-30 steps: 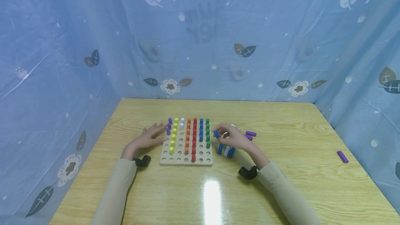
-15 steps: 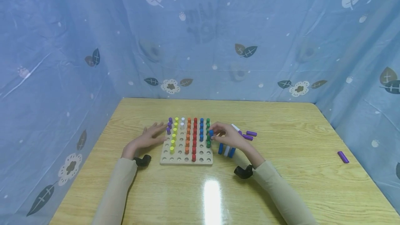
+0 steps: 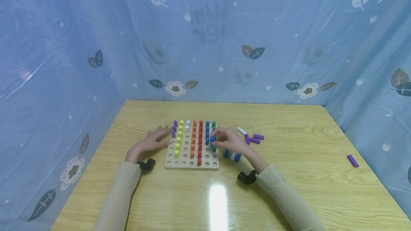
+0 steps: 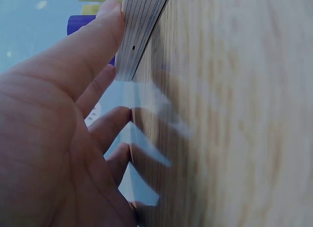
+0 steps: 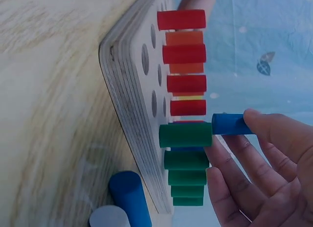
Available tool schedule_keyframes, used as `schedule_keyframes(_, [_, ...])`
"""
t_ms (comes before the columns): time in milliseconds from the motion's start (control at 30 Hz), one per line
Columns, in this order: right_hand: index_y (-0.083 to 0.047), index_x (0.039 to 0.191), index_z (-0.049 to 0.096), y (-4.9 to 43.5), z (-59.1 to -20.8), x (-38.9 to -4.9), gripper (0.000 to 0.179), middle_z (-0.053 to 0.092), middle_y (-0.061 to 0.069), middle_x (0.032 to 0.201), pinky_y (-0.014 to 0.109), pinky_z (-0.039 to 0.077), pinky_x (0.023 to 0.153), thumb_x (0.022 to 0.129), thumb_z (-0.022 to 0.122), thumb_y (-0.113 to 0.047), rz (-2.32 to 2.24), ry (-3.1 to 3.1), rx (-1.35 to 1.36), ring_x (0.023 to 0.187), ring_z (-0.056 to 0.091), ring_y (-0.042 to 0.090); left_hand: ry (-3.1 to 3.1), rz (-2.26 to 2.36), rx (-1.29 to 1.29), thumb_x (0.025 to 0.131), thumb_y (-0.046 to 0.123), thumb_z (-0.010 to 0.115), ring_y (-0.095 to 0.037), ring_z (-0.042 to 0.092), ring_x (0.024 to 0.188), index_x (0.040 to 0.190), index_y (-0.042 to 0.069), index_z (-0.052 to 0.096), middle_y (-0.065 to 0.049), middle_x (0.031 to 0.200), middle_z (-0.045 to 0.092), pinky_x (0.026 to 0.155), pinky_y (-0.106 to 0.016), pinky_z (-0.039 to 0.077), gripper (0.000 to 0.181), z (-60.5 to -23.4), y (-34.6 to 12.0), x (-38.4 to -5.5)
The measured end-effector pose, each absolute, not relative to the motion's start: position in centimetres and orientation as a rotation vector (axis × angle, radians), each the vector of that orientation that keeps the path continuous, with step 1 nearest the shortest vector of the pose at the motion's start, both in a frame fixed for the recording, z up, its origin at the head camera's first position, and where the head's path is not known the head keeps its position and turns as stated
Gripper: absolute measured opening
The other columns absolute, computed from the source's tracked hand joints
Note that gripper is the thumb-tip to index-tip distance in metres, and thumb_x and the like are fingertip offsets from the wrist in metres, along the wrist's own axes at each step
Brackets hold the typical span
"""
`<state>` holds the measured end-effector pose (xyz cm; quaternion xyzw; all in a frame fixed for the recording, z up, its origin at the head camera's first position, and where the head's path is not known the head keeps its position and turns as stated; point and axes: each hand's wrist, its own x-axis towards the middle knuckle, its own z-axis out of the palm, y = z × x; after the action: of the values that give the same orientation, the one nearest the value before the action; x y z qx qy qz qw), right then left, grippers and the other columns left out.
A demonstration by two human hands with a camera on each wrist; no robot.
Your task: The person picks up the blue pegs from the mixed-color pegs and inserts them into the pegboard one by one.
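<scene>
A wooden pegboard bears columns of purple, yellow, white, orange, red, blue and green pegs. My right hand pinches a blue peg between thumb and fingers, held above the board near the green column. In the right wrist view the front green peg stands beside the held one, and empty holes lie past it. My left hand has its fingers spread at the board's left edge. In the left wrist view its thumb and a finger touch that edge, near a purple peg.
Right of the board lie loose blue pegs and a white one. Behind them are another white peg and several purple pegs. One purple peg lies far right. A blue curtain surrounds the table.
My right hand has carried the blue peg leftward from beside the board to above its green column, turning it more upright. The left hand stays in place.
</scene>
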<state>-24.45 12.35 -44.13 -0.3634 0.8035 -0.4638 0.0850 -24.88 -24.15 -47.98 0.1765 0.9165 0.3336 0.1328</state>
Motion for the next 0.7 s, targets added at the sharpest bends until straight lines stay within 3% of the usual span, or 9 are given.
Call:
schedule_keyframes(200, [-0.008,0.106,0.062,11.8,-44.2,-24.2,0.020,0.065,0.009,0.102,0.029,0.055,0.077,0.087,0.065,-0.014,-1.383,2.387,-1.092,0.091,0.065,0.024,2.664,0.961,0.512,0.089,0.051,0.053,-0.032,-0.005,0.143,0.148,0.027,0.023,-0.008,0.156,0.010,0.108,-0.058,-0.016,0.070,-48.0,-24.1,-24.9])
schedule_keyframes(433, [0.004,0.107,0.060,11.1,-44.4,-23.9,0.023,0.062,0.018,0.109,0.034,0.056,0.079,0.086,0.064,-0.005,-1.389,2.382,-1.066,0.093,0.065,0.031,2.661,0.972,0.518,0.089,0.049,0.053,-0.033,-0.005,0.143,0.148,0.025,0.024,-0.009,0.156,0.010,0.108,-0.058,-0.017,0.070,-47.8,-24.0,-24.8])
schedule_keyframes(700, [-0.005,0.105,0.063,11.0,-44.5,-23.6,0.021,0.067,0.009,0.099,0.031,0.055,0.077,0.086,0.066,-0.012,-1.319,2.443,-1.099,0.088,0.064,0.023,2.646,0.990,0.513,0.089,0.049,0.054,-0.032,-0.006,0.143,0.148,0.025,0.023,-0.009,0.156,0.009,0.108,-0.057,-0.018,0.070,-47.7,-23.9,-24.7])
